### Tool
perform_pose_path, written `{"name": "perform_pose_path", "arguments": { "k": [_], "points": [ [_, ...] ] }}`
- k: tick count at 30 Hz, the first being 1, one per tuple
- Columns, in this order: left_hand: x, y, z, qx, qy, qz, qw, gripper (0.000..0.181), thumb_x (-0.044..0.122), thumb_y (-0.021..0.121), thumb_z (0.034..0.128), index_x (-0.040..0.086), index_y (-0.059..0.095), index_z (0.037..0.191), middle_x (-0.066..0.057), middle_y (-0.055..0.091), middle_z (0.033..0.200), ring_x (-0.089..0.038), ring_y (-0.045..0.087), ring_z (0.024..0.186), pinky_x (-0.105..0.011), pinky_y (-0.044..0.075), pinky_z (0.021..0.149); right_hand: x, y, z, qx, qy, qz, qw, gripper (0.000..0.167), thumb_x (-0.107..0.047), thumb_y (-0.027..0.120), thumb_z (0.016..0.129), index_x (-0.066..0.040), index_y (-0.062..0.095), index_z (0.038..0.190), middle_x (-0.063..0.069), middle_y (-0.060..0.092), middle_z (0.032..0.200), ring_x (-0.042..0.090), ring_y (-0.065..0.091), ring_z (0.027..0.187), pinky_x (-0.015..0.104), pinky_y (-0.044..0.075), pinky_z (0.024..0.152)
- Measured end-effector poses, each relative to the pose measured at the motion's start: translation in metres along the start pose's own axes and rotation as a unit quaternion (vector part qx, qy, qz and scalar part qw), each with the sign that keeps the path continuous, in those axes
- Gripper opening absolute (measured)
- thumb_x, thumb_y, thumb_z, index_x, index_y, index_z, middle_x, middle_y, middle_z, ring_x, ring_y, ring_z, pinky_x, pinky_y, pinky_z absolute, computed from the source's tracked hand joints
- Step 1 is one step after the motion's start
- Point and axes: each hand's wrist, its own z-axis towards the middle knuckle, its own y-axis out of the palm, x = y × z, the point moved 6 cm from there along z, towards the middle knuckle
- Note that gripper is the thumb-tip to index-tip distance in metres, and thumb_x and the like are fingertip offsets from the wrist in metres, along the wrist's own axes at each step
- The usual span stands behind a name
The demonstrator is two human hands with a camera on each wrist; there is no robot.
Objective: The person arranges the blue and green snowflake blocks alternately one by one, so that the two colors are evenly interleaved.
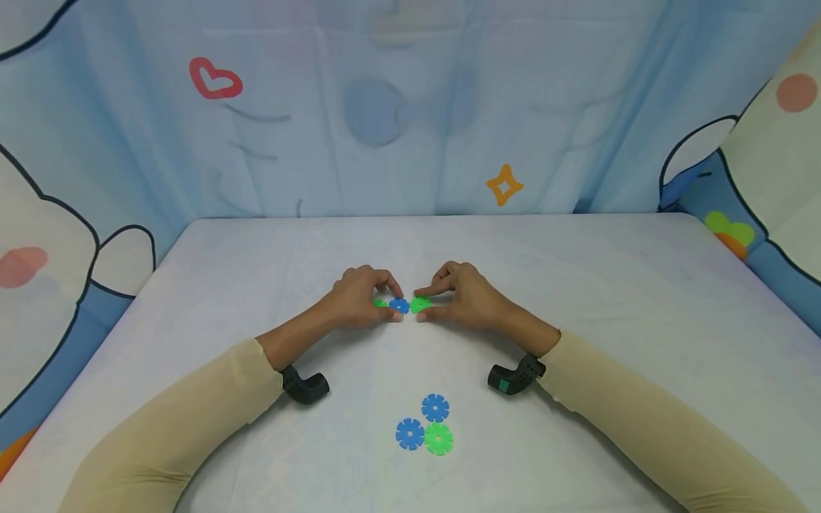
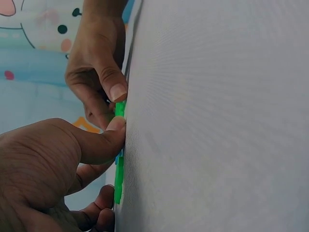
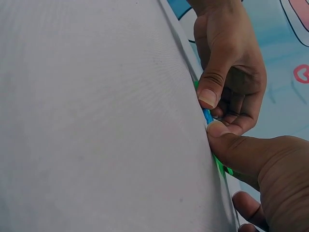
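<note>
Three notched discs lie in a row on the table, green [image 1: 380, 303], blue [image 1: 399, 306] and green [image 1: 420, 304]. The left hand [image 1: 360, 298] has its thumb and index finger at the near and far edges of the blue disc, with the left green disc beneath its palm side. Across from it, the right hand [image 1: 473, 301] pinches the right green disc the same way. Both wrist views show the thumbs close together, low at the tabletop. The left wrist view shows a green disc [image 2: 119, 181] edge-on below the left thumb; the right wrist view shows a blue sliver [image 3: 208, 116] between the thumbs.
Nearer the person, two blue discs [image 1: 435, 407] [image 1: 410, 434] and a green disc [image 1: 439, 439] lie on the white tabletop [image 1: 256, 442]. Dark wrist devices [image 1: 305, 386] [image 1: 516, 375] hang below the sleeves. A printed blue curtain [image 1: 410, 142] stands behind the table.
</note>
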Motion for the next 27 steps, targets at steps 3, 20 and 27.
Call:
{"name": "perform_pose_path", "arguments": {
  "k": [3,20,27],
  "points": [
    [0.0,0.0,0.0,-0.001,0.0,0.002,1.0,0.03,0.036,0.079,0.0824,0.024,0.07,0.108,-0.007,0.062,0.12,-0.029,0.053,0.116,-0.049,0.046,0.094,0.0,0.0,0.0,0.0,-0.001,-0.003,1.0,0.043,-0.036,0.085,0.076,-0.02,0.075,0.114,0.006,0.06,0.103,0.02,0.054,0.099,0.03,0.043,0.073],
    [-0.002,0.001,0.0,0.004,-0.001,0.002,1.0,0.03,0.036,0.08,0.0819,0.024,0.07,0.108,-0.007,0.062,0.12,-0.029,0.052,0.116,-0.051,0.046,0.094,-0.003,-0.003,-0.001,0.002,-0.009,-0.006,0.9999,0.043,-0.036,0.085,0.076,-0.021,0.075,0.115,0.005,0.066,0.107,0.02,0.058,0.103,0.039,0.048,0.084],
    [-0.001,0.002,0.002,-0.005,0.0,0.003,1.0,0.03,0.036,0.079,0.0824,0.027,0.069,0.11,-0.007,0.062,0.121,-0.032,0.051,0.117,-0.056,0.043,0.097,-0.009,-0.01,-0.016,0.013,0.001,-0.015,0.9998,0.037,-0.032,0.083,0.078,-0.02,0.076,0.112,0.0,0.066,0.102,0.017,0.055,0.089,0.031,0.044,0.073]
  ]
}}
